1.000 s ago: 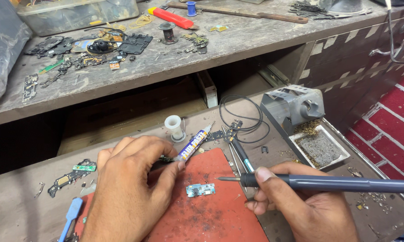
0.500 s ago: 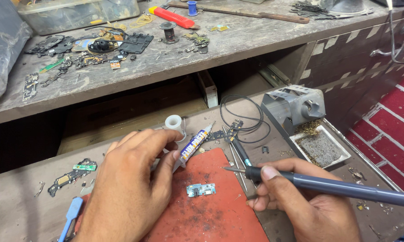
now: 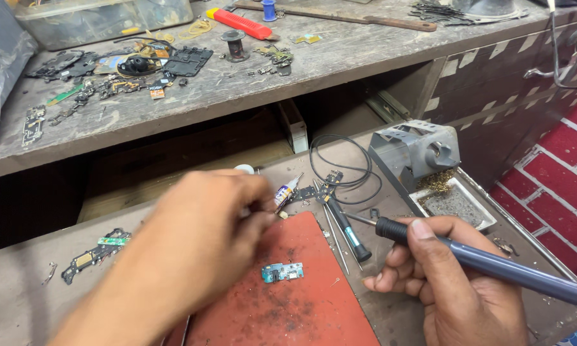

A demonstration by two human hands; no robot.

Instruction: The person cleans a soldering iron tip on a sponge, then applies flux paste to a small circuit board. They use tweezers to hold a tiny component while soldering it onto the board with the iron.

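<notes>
Soldering iron sits gripped in my right hand, tip beside the red mat. My blurred left hand pinches a small tube. I judge a careless sweep could knock the small circuit board or meet the tip.

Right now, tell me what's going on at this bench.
A person is at a cluttered workbench. The right hand holds a soldering iron, its tip raised beside the red mat. The left hand, blurred, is at a small tube by the mat's top edge. A small circuit board lies on the mat, untouched.
</notes>
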